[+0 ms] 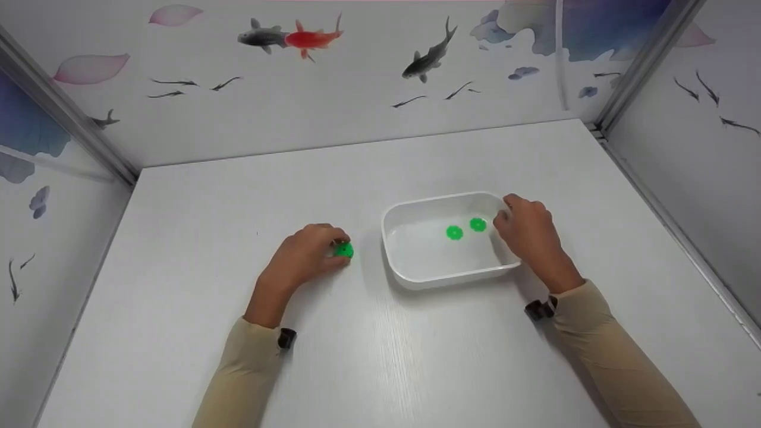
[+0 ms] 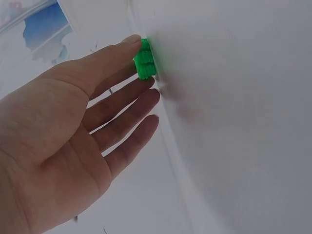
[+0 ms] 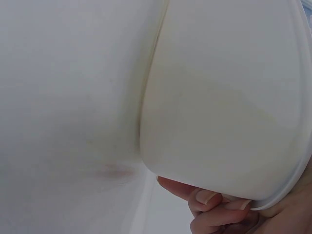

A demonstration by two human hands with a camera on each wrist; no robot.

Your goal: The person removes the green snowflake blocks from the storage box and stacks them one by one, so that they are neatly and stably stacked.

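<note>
My left hand (image 1: 306,252) pinches a small green piece (image 1: 344,250) between thumb and fingers, down at the white table left of the container. From the side, in the left wrist view, this green piece (image 2: 145,59) looks thick and ridged; the other three fingers stretch out below it. At the right end of a white rectangular plastic container (image 1: 452,276), my right hand (image 1: 531,230) grips the rim. Its fingers (image 3: 219,215) curl against the outer wall in the right wrist view. Two green flower-shaped discs (image 1: 454,232) lie inside on the container's floor.
White panels painted with fish and petals (image 1: 357,89) enclose the white table (image 1: 238,196) at the back and both sides. Metal corner posts (image 1: 648,65) stand where the panels meet. Each wrist carries a small black device (image 1: 286,338).
</note>
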